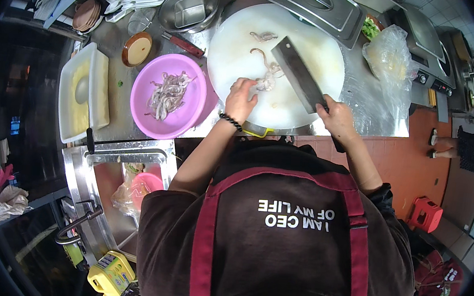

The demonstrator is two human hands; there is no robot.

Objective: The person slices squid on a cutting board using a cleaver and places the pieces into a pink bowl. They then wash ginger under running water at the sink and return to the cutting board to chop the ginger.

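Observation:
My right hand (338, 119) grips the dark handle of a broad cleaver (297, 74). Its blade slants up and left across a round white cutting board (238, 31). Close to the blade's left side lies a pale, squid-like piece (265, 83) with a thin tentacle stretching away from me. My left hand (241, 98) is at the board's left edge, thumb and fingers apart, with fingertips beside that piece; whether they touch it I cannot tell. A smaller piece of similar flesh (264, 36) rests farther up the board. Left of the board, a purple basin (138, 94) holds a heap of squid pieces (169, 95).
Beyond the board lies a steel pan lid (315, 4); a plastic bag (387, 55) sits to its right. On the left are a red-handled tool (185, 46), brown bowl (137, 48), steel bowl (169, 4) and white tub (99, 103). A sink (106, 177) is at lower left.

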